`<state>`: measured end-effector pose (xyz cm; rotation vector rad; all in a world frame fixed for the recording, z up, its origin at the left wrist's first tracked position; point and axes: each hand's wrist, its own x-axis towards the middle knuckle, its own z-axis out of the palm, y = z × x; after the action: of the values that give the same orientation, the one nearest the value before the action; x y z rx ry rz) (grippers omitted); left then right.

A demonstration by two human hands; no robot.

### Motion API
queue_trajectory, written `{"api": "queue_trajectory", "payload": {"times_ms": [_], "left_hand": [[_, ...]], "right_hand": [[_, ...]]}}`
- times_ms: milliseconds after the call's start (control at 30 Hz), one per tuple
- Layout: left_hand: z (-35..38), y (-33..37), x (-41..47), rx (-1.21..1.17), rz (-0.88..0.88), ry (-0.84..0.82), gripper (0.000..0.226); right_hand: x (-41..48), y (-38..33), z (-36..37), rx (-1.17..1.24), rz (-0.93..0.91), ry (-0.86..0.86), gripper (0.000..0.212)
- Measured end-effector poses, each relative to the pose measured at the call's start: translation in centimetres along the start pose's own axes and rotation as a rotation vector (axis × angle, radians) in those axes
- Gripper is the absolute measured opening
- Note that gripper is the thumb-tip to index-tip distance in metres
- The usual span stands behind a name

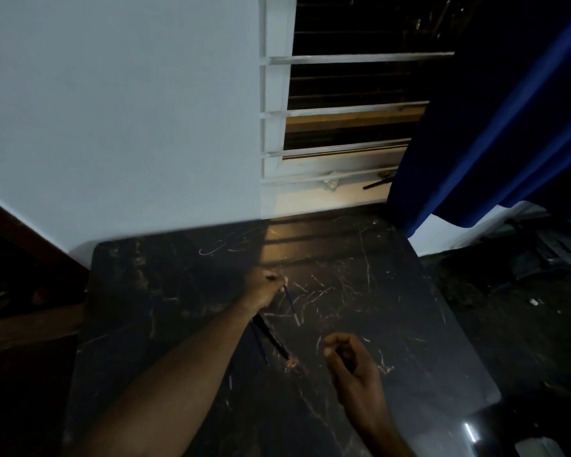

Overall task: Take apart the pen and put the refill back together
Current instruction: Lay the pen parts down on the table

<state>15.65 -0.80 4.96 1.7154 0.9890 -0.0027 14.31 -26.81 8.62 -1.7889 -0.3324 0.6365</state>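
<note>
My left hand (263, 291) reaches out over the dark marble table (409, 324) and pinches the top end of a thin blue refill (291, 305), which hangs tilted down to the right with its pale tip lowest. Under my left wrist a dark pen barrel (272, 339) lies on the table beside a second thin blue rod (259, 344). A small pale piece (230, 380) lies nearer to me. My right hand (350, 361) hovers low at the right with its fingers curled; whether it holds a small part I cannot tell in the dim light.
The table butts against a white wall (129, 110) and a barred window (343, 103). A blue curtain (491, 127) hangs at the right. Dark wooden furniture (23, 308) stands at the left, and the floor at the right is cluttered.
</note>
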Motion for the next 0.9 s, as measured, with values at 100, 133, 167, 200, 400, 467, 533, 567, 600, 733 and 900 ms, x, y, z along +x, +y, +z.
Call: {"api": "queue_trajectory", "payload": {"times_ms": [100,133,167,200,400,467,533,567,600,733,900], "left_hand": [[1.1,-1.2,1.7,0.194,-0.031,-0.026,0.028],[1.3,-1.4,2.2,0.248,-0.036,-0.037,0.029],[1.4,-1.4,2.5,0.295,-0.033,-0.041,0.031],[1.6,-1.4,2.9,0.339,-0.024,-0.035,0.033],[1.2,-1.0,3.5,0.428,0.005,0.031,0.041],[-0.6,-1.0,3.0,0.384,-0.03,0.117,0.045],[-3.0,-2.5,1.5,0.394,-0.062,0.233,0.049],[-4.0,-3.7,0.4,0.427,-0.083,0.261,0.049],[-4.5,-5.1,-1.0,0.479,-0.104,0.259,0.048],[-3.2,-9.3,-5.1,0.578,-0.17,0.141,0.044],[-1.0,-8.3,-4.9,0.66,-0.139,0.084,0.037]], "right_hand": [[-0.2,0.5,-0.8,-0.029,-0.007,0.025,0.018],[-0.3,0.7,-1.0,-0.035,-0.009,0.027,0.018],[-0.4,0.9,-1.1,-0.041,-0.01,0.026,0.018],[-0.5,1.0,-1.2,-0.042,-0.008,0.029,0.019],[-0.9,1.1,-0.3,-0.014,0.0,-0.01,0.03],[-0.7,0.9,-0.1,0.004,-0.012,-0.022,0.027],[-0.4,0.6,-0.2,0.043,-0.017,-0.018,0.029],[-0.2,0.3,-0.3,0.082,-0.014,-0.014,0.03],[0.0,0.1,-0.5,0.123,-0.015,-0.013,0.029],[0.8,-0.2,-0.5,0.214,-0.013,-0.037,0.025],[1.2,-0.8,-0.3,0.194,-0.034,-0.075,0.027]]}}
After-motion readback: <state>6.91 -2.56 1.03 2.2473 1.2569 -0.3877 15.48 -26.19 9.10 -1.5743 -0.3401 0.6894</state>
